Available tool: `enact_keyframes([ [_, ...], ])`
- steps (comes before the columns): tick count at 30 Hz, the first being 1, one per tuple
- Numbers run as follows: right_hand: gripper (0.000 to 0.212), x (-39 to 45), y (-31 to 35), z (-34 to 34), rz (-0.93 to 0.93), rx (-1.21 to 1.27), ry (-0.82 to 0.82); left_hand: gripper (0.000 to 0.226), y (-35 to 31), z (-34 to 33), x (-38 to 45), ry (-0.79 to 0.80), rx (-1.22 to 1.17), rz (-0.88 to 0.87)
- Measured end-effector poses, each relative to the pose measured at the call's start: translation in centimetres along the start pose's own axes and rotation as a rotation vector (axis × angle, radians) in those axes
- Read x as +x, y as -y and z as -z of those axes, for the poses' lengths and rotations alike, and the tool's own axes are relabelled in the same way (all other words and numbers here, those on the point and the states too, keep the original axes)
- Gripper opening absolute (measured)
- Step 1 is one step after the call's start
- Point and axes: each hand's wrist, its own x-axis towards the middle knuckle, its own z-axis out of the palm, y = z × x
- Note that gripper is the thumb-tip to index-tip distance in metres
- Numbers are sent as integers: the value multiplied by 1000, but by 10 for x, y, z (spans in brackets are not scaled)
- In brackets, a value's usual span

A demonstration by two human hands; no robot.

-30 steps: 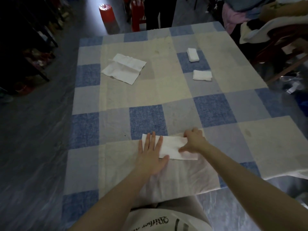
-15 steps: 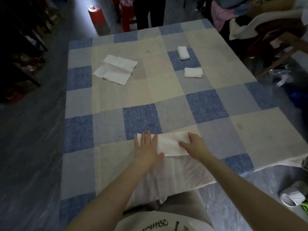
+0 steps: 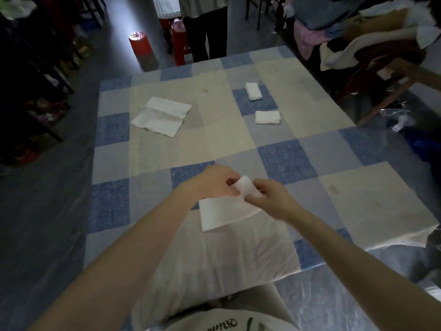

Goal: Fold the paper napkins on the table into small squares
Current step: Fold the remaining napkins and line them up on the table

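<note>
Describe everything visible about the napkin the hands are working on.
The napkin is plain white, thin soft paper, already folded into a long strip. Most of it lies flat on the checked tablecloth near the table's near edge. Its right end is lifted and curled over toward the left, pinched between the left hand and the right hand. The lifted flap looks smooth; the flat part shows faint creases. Nothing else touches it.
</note>
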Motion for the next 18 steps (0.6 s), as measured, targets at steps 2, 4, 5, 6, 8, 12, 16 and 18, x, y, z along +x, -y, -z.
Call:
enact_keyframes([
  [2, 10, 6, -4, 12, -9, -64, 26, 30, 2, 8, 3, -63, -10, 10],
  [4, 14, 15, -3, 30, 8, -103, 21, 31, 1, 22, 7, -166, -10, 8],
  [5, 20, 20, -1, 40, 19, -108, -24, 31, -1, 30, 9, -225, -17, 0],
  [6, 26, 25, 4, 50, 32, -107, -88, 30, -5, 39, 10, -290, -17, -15],
  [8, 28, 33, 17, 70, 81, -51, -234, 25, -12, 57, 11, -440, -16, -64],
  [12, 14, 31, 24, 90, 267, 66, -392, 19, -23, 64, 4, -721, -35, -145],
  [16, 9, 9, -15, 68, 383, 39, -301, 28, -22, 5, -4, -652, -43, -132],
  [18, 9, -4, -46, 47, 346, -29, -164, 21, -21, -38, -9, -523, -33, -91],
])
